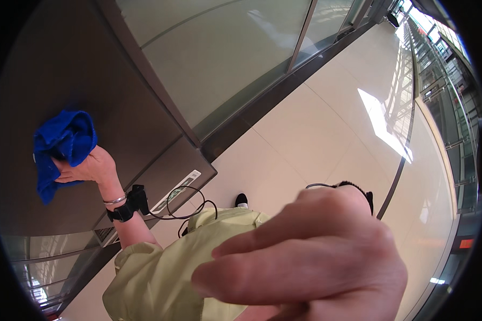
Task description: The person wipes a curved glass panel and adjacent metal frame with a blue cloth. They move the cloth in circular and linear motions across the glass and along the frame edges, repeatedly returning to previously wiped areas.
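A crumpled blue cloth [66, 134] is bunched in my left hand [92, 166], which presses it against a dark brown wall panel [84, 76]. My left wrist carries a silver bracelet [115, 200] and a black strap with a small device [136, 199]. From that device a thin black cable [184, 186] loops towards my body. Very near the camera, my right hand [305, 265] shows its back, with the fingers bent. Its palm side is hidden, and I see nothing held in it.
Low on the panel is a white-edged sign plate [176, 192] with green markings. Beyond the panel runs a framed glass partition [225, 60] over a dark base strip [261, 106]. Pale glossy tiles [289, 144] cover the floor. A glass railing [458, 132] stands at the right. One black shoe [241, 199] shows below me.
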Demonstrator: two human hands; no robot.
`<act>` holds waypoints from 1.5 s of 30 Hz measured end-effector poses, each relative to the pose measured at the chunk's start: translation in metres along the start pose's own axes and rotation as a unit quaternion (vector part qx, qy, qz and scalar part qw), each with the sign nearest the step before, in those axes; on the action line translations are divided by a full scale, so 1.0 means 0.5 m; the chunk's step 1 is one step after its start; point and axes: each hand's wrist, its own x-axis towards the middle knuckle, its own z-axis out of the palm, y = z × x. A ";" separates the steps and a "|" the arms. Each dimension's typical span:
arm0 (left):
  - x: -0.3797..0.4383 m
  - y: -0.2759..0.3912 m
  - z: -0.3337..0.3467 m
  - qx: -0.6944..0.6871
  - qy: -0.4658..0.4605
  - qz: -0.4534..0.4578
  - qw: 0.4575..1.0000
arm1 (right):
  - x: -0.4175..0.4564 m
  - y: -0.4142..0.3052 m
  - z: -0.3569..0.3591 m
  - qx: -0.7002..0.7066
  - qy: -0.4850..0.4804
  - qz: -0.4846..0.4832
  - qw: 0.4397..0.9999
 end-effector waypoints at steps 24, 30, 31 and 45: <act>0.305 0.382 0.030 0.147 -0.172 0.027 0.974 | -0.192 0.660 0.017 0.285 -0.141 0.166 0.933; 0.315 0.412 0.055 0.220 -0.171 0.037 0.960 | -0.198 0.725 0.114 0.422 -0.197 0.223 0.857; 0.247 0.418 0.048 0.196 -0.223 0.013 0.955 | -0.213 0.730 0.139 0.437 -0.212 0.228 0.844; -0.098 0.619 0.008 -0.362 -0.265 -0.569 0.689 | -0.270 0.634 0.383 0.586 -0.246 0.185 0.750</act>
